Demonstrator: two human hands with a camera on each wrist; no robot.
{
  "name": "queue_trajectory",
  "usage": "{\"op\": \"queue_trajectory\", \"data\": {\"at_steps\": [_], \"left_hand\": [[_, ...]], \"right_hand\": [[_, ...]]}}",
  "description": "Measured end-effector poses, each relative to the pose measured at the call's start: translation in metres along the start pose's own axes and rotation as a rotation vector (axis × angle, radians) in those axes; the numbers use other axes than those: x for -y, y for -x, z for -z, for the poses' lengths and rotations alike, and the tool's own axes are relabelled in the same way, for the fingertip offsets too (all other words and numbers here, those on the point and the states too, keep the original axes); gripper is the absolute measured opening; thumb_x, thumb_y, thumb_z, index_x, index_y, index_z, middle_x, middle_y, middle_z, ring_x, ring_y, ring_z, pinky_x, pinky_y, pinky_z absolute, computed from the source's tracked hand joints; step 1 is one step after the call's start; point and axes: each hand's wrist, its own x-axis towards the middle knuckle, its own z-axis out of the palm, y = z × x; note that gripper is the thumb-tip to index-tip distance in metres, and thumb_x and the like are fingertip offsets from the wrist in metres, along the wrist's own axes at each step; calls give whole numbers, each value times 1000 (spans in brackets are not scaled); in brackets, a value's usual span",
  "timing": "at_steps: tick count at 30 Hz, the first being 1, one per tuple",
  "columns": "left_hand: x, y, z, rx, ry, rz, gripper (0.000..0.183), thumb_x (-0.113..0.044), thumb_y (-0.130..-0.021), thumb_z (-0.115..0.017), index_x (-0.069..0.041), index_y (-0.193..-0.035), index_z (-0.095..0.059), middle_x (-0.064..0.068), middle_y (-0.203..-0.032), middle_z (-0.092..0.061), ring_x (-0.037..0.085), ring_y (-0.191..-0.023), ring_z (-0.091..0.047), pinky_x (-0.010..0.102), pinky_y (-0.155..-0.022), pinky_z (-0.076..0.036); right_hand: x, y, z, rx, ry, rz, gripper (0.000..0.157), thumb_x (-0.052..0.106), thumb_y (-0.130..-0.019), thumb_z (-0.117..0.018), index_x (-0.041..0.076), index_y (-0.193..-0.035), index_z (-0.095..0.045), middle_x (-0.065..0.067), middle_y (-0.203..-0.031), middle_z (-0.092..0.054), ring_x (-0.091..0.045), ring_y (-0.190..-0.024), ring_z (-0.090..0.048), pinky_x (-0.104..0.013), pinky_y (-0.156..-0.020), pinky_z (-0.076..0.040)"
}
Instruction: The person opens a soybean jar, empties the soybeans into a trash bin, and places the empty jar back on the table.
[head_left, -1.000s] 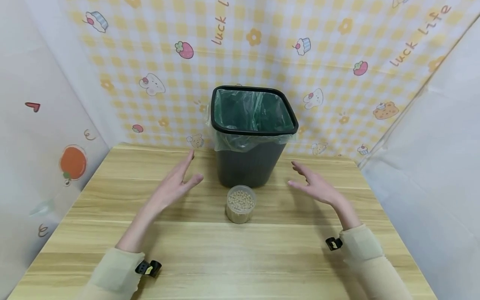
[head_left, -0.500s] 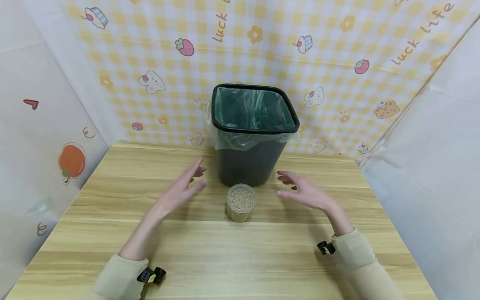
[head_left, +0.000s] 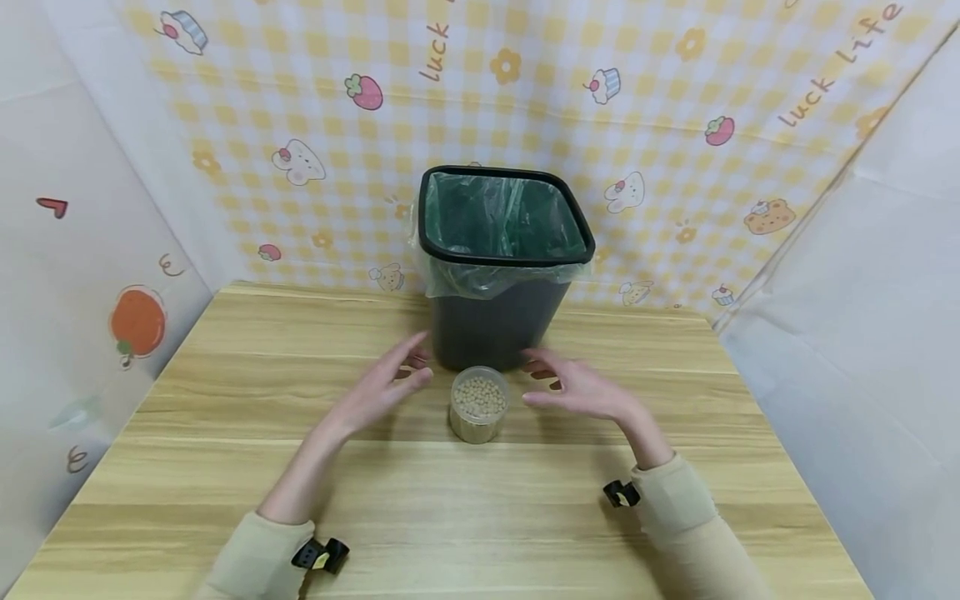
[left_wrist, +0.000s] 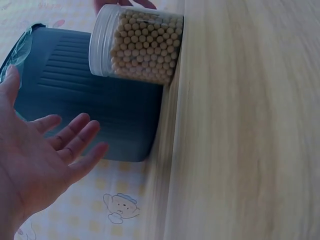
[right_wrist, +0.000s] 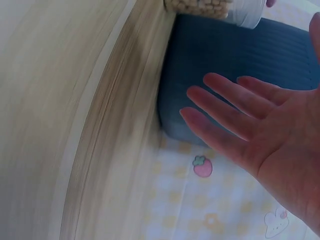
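Note:
A clear plastic jar (head_left: 478, 406) full of small round beige balls stands upright on the wooden table, just in front of a dark trash bin (head_left: 491, 321). My left hand (head_left: 382, 390) is to the left of the jar, fingers spread and apart from it. On the other side, my right hand (head_left: 585, 390) is held with its palm toward the jar, also not touching it. In the left wrist view the jar (left_wrist: 142, 45) shows its side, with the balls visible through the wall. Only part of the jar (right_wrist: 215, 9) shows at the top of the right wrist view.
The bin's black rim (head_left: 510, 260) is lined with a translucent green bag (head_left: 480, 283). Behind it hangs a yellow checked cloth (head_left: 315, 100) with printed pictures. White sheets (head_left: 862, 333) border the table (head_left: 480, 517) at both sides.
Both hands have moved inward toward the jar, the right one leftward and the left one rightward. The jar and the bin stay in place.

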Motion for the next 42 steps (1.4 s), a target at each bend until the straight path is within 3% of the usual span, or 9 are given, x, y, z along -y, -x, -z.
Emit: {"op": "queue_trajectory", "data": {"at_steps": [5, 13, 24, 33, 42], "left_hand": [[1, -3, -7, 31, -5, 10, 65, -38, -95, -52, -13, -149, -26, 19, -135, -49, 35, -121, -51, 50, -100, -43], [-2, -10, -22, 89, -31, 26, 70, -44, -92, -55, -17, -149, -26, 12, -139, -48, 30, -126, -49, 50, -99, -43], [-4, -18, -36, 163, -61, 103, 81, -51, -83, -65, -24, -149, -26, -1, -143, -43, 20, -130, -44, 45, -98, -44], [-8, -19, -42, 162, -167, 90, 91, -57, -73, -72, -26, -148, -29, 1, -149, -37, 21, -135, -38, 47, -107, -36], [-2, -22, -48, 158, -231, 33, 98, -57, -68, -76, -18, -147, -32, 2, -143, -42, 19, -131, -42, 44, -105, -38]], "right_hand": [[7, -7, -8, 44, 15, 5, 87, 56, -78, -68, 20, -147, -28, -7, -140, -50, -25, -126, -51, -47, -96, -47], [12, -17, -23, 98, -47, 38, 98, 52, -71, -77, 18, -148, -26, -1, -140, -48, -19, -128, -49, -42, -97, -47], [18, -28, -37, 72, 103, 20, 100, 55, -62, -81, 19, -142, -33, 2, -129, -56, -13, -115, -55, -34, -94, -47], [22, -33, -42, 36, 72, 26, 94, 45, -61, -86, 18, -137, -37, 0, -128, -55, -16, -114, -55, -37, -95, -46], [19, -37, -48, 6, 60, 28, 91, 44, -59, -86, 20, -133, -40, 3, -126, -55, -15, -112, -55, -35, -93, -46]]}}
